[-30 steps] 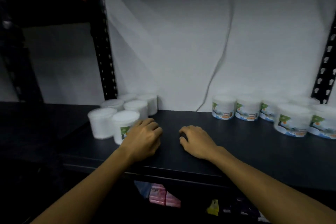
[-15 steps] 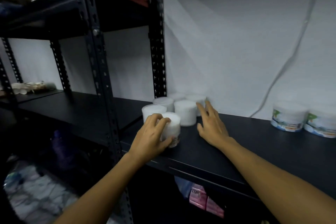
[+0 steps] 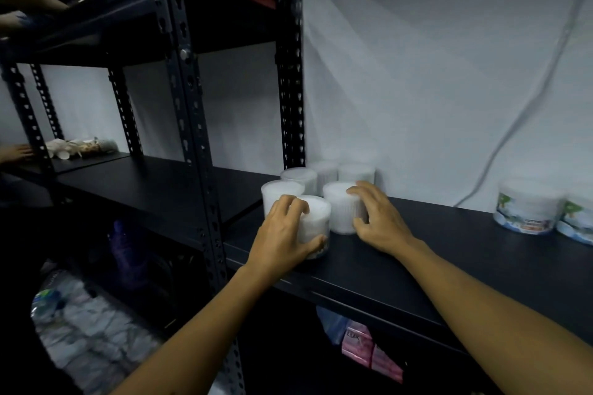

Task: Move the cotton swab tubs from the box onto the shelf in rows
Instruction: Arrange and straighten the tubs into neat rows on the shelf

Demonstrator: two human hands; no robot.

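Note:
Several white cotton swab tubs stand clustered at the left end of the black shelf [image 3: 449, 253], beside the upright post. My left hand [image 3: 282, 237] is wrapped around the front tub [image 3: 316, 223], thumb at its base. My right hand [image 3: 377, 218] cups the right side of the tub behind it [image 3: 340, 205], fingers curled over its rim. Further tubs [image 3: 298, 178] stand behind these, towards the wall. The box is not in view.
Labelled wide tubs [image 3: 526, 212] stand at the right end of the shelf. A black perforated post [image 3: 290, 74] rises just left of the cluster. Pink packets [image 3: 365, 346] lie on the shelf below. Another person's hand [image 3: 16, 152] rests on the far left shelf.
The view has swung left. My left hand has closed around the front tub, and my right hand has moved from the shelf surface onto the tub behind it.

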